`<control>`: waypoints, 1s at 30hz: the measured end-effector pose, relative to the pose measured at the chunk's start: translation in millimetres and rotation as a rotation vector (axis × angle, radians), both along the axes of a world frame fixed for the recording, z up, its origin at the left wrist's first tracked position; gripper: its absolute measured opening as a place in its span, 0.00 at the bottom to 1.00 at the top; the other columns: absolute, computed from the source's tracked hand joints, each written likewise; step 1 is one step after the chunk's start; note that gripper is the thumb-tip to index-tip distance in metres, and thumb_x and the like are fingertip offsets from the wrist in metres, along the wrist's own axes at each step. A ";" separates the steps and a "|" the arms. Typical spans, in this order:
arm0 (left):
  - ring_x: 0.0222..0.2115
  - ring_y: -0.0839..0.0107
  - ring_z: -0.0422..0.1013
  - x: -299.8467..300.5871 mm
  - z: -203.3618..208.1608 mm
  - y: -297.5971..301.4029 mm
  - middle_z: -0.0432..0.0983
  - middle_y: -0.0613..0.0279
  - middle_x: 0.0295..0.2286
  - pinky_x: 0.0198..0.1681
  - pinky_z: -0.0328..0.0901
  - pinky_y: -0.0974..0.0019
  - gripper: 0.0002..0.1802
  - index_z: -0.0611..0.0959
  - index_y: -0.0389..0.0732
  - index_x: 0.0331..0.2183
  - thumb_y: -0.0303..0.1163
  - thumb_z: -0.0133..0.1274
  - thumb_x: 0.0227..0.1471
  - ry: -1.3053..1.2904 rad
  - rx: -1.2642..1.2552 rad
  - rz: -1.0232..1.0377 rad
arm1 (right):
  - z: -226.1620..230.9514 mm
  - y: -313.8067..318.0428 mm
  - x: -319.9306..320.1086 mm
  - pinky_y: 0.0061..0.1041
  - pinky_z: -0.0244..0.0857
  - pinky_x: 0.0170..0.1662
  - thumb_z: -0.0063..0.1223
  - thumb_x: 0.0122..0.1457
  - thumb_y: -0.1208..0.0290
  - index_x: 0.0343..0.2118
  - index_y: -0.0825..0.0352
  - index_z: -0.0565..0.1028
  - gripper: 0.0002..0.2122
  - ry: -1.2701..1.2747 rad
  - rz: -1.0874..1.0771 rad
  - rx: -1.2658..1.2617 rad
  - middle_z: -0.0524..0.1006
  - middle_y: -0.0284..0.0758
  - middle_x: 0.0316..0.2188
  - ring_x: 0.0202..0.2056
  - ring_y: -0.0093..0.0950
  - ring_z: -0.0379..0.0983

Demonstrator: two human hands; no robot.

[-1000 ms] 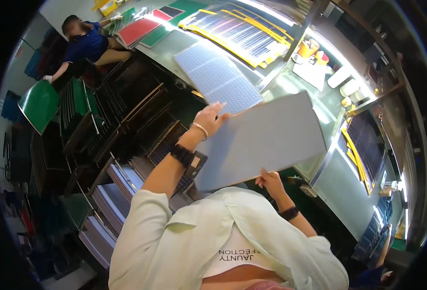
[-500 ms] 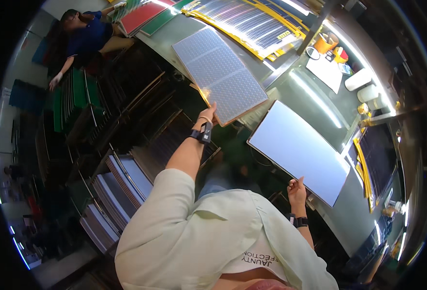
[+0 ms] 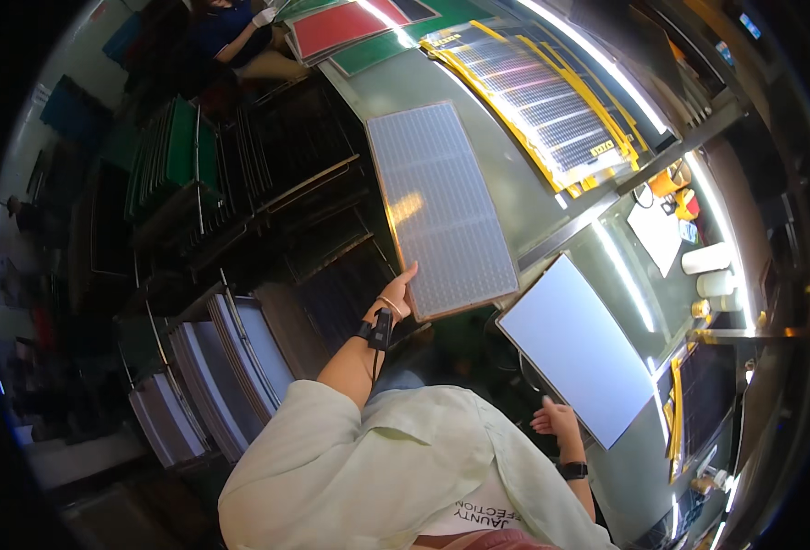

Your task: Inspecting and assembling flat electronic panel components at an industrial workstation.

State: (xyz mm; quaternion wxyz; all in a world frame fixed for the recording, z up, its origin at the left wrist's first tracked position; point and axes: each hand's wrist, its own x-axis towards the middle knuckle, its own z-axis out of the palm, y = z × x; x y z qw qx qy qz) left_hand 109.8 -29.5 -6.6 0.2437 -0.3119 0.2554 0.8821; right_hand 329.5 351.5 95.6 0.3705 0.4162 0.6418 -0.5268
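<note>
My left hand (image 3: 398, 293) grips the near left edge of a grey patterned panel (image 3: 441, 211) with a thin copper-coloured rim, thumb on its top face. The panel lies over the worktable, its near end reaching past the table's edge. To the right, a smooth white panel (image 3: 584, 348) rests at a slant at the table's front edge. Just beside that panel's near edge is my right hand (image 3: 559, 425), its fingers apart and nothing in it.
Yellow-edged sheets with dark grids (image 3: 551, 110) lie at the table's back. A metal bar (image 3: 606, 206) crosses the tabletop. White rolls (image 3: 709, 266) and a white sheet (image 3: 654, 234) sit right. Racks of panels (image 3: 217, 357) stand left. A co-worker (image 3: 240, 41) sits far left.
My right hand has let go of the white panel's near edge. My left hand keeps its hold on the grey panel, which now lies turned straighter. The whole view has shifted.
</note>
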 end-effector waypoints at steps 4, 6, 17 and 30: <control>0.43 0.60 0.67 -7.7 -4.3 -1.6 0.70 0.54 0.42 0.49 0.60 0.55 0.19 0.71 0.38 0.44 0.39 0.47 0.54 0.019 0.013 -0.091 | 20.0 -100.4 -93.1 0.32 0.64 0.40 0.60 0.43 0.57 0.30 0.67 0.74 0.17 0.834 0.800 0.474 0.75 0.41 0.32 0.37 0.36 0.71; 0.43 0.59 0.66 -13.6 -3.4 7.4 0.70 0.53 0.43 0.49 0.60 0.56 0.19 0.71 0.37 0.44 0.39 0.46 0.54 0.087 0.088 -0.132 | 15.1 -159.5 -138.6 0.37 0.54 0.53 0.62 0.38 0.55 0.39 0.65 0.70 0.26 1.288 0.968 0.435 0.65 0.42 0.49 0.52 0.42 0.59; 0.46 0.58 0.64 -26.9 -2.2 -6.5 0.68 0.54 0.45 0.51 0.57 0.54 0.25 0.68 0.38 0.47 0.48 0.37 0.57 0.199 0.107 0.008 | -30.4 -226.5 -200.7 0.44 0.51 0.55 0.57 0.40 0.55 0.36 0.70 0.71 0.24 1.419 1.292 0.583 0.60 0.50 0.53 0.54 0.54 0.52; 0.49 0.57 0.59 -36.1 28.6 -9.5 0.62 0.54 0.49 0.53 0.53 0.53 0.47 0.63 0.36 0.51 0.68 0.41 0.43 0.184 0.282 -0.084 | -28.0 -208.3 -224.5 0.33 0.67 0.35 0.45 0.48 0.74 0.27 0.69 0.71 0.06 1.393 1.117 0.481 0.74 0.46 0.33 0.35 0.40 0.71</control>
